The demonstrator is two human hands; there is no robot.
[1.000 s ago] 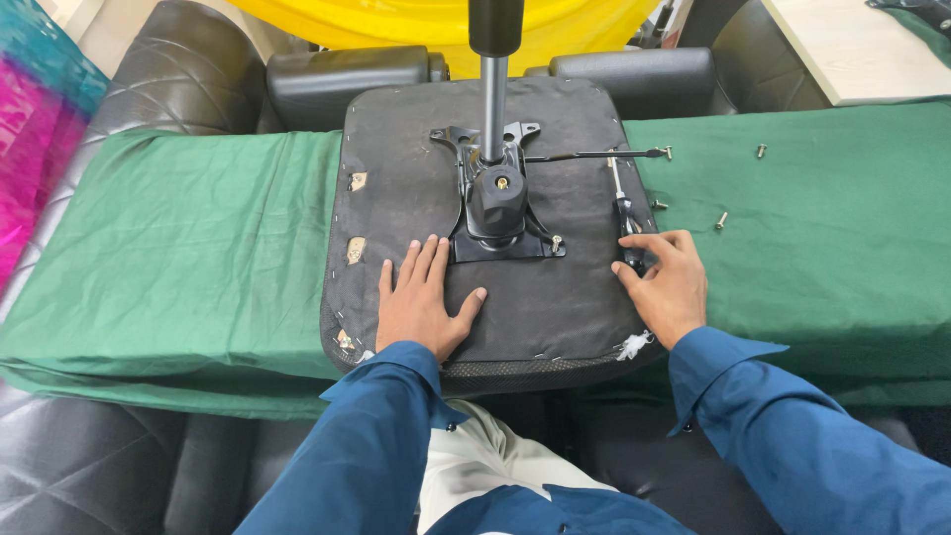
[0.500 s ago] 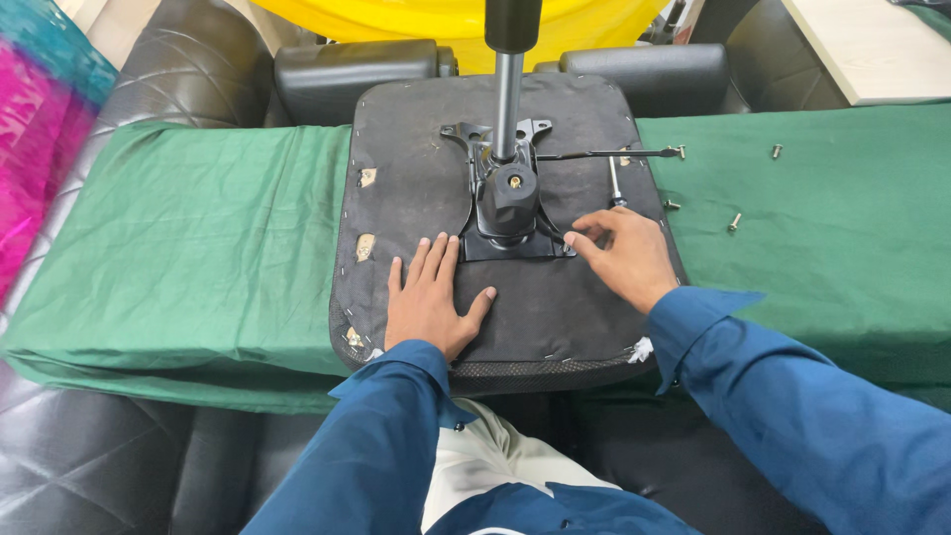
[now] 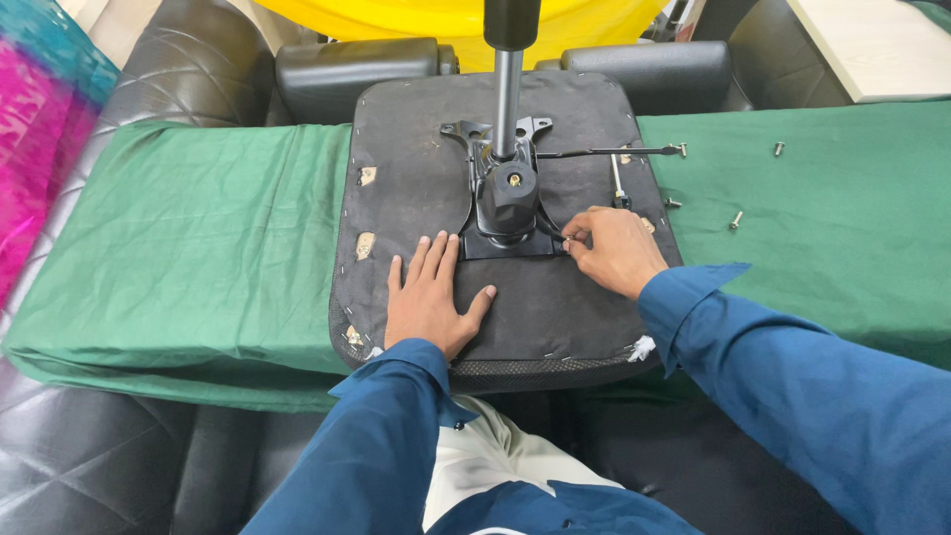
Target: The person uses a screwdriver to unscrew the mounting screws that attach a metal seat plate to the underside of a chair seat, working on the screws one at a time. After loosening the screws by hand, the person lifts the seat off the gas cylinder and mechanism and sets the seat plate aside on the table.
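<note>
my left hand (image 3: 428, 302) lies flat, fingers spread, on the seat underside (image 3: 555, 307) while my right hand (image 3: 614, 248) pinches a small bolt (image 3: 568, 238) at the black mechanism plate (image 3: 507, 203); a loose pinch could drop it.

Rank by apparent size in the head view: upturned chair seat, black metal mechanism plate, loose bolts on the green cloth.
1. Upturned chair seat, largest by far.
2. Black metal mechanism plate, covers only the seat's middle.
3. Loose bolts on the green cloth, tiny; the ones visible look alike in size, so no ranking among them.
</note>
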